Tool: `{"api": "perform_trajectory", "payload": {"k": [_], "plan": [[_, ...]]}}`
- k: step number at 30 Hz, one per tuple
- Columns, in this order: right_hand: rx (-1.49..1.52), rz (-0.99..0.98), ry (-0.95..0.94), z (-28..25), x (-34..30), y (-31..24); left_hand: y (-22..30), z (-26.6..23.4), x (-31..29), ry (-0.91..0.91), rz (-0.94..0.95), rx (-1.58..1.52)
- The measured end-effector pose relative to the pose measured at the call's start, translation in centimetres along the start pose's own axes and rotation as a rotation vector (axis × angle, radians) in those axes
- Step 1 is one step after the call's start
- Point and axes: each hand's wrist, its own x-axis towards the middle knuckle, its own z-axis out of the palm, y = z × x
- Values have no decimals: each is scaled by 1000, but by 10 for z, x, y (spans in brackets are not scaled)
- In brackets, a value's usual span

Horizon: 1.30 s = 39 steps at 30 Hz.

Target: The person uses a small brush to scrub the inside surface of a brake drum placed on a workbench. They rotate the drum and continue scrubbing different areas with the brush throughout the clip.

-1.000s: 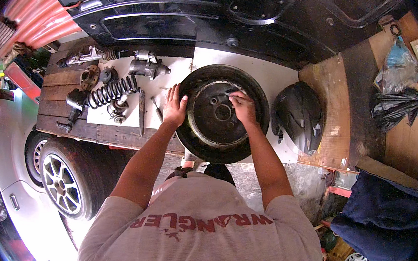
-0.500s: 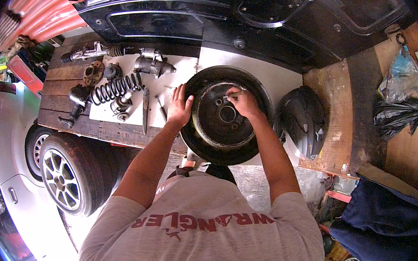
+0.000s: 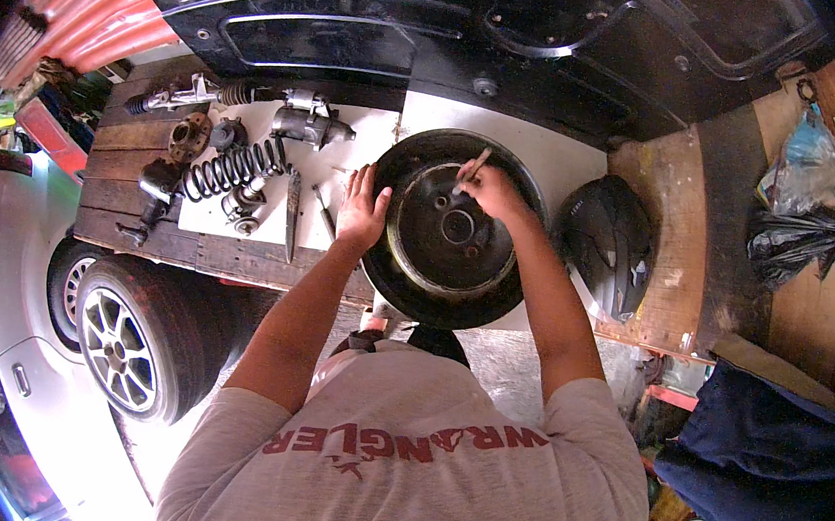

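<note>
A dark steel wheel rim (image 3: 414,272) lies flat at the bench's front edge, its center hole and bolt holes facing up. My left hand (image 3: 362,213) rests open against its left edge, fingers stretched forward. Over the upper part of the rim's center disc, my right hand (image 3: 492,191) is closed on a slim tool with a pale handle (image 3: 483,155). The handle sticks up past the fingers. Its lower end points at the disc near a bolt hole; I cannot tell its exact kind or whether it touches.
Left of the rim lie a coil spring (image 3: 233,171), a starter motor (image 3: 312,128), a wheel hub (image 3: 189,138), a knife-like blade (image 3: 291,214) and a screwdriver-like tool (image 3: 324,213). A black helmet (image 3: 605,243) sits to the right. A black panel (image 3: 347,48) stands behind; a tire (image 3: 184,339) is below left.
My right hand has turned and shifted slightly, so the tool's handle now stands up above the fingers. My left hand keeps its place on the wheel rim.
</note>
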Motion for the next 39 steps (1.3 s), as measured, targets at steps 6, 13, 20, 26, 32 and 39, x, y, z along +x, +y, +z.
{"api": "perform_trajectory", "payload": {"k": [6,13,20,26,32,39], "plan": [[-64,-58,45,17,-3,-1,2,-1,1,-6,-11,-8],[74,-100,96,1,-12,-7,1,0,1,1,2,25],[-47,-28,-134,-2,-21,6,1,0,0,-9,-6,12],[171,-40,19,16,-21,22,-1,2,2,-5,1,11],[205,157,309,15,-23,49,-3,4,2,4,-9,28],[9,179,342,37,-17,40,2,-1,3,-17,-19,41]]}}
